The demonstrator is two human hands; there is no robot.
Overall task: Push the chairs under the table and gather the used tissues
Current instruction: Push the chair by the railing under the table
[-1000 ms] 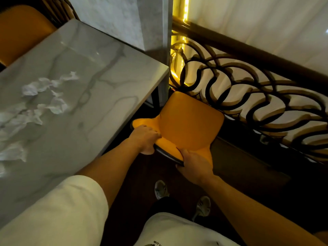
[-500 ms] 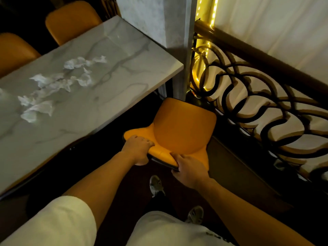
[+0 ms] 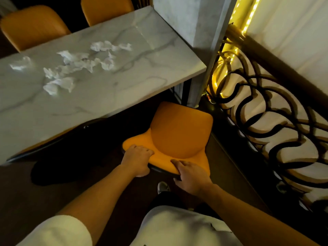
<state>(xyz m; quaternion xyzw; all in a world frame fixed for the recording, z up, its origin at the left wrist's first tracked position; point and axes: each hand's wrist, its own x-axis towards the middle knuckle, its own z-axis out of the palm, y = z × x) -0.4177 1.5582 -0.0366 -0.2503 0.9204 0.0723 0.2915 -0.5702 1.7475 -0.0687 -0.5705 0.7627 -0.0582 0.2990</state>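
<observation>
An orange chair point(image 3: 179, 132) stands at the near right corner of the white marble table point(image 3: 124, 89), its seat front just under the table's edge. My left hand point(image 3: 137, 159) grips the left end of the backrest top. My right hand point(image 3: 190, 173) grips the backrest top further right. Several crumpled white tissues point(image 3: 74, 66) lie scattered over the middle and left of the tabletop. Another chair's dark rim point(image 3: 53, 139) shows under the table's near edge at left.
Two more orange chairs point(image 3: 33, 27) point(image 3: 106, 9) stand at the table's far side. A marble pillar point(image 3: 193, 31) rises beside the table's right end. A curved metal railing point(image 3: 266, 110) with a lit strip runs along the right. My shoe point(image 3: 163, 186) is on the dark floor.
Both hands stay on the orange chair's backrest. The chair has slid toward the table edge, and the view has swung left, showing more of the tabletop and the far chairs.
</observation>
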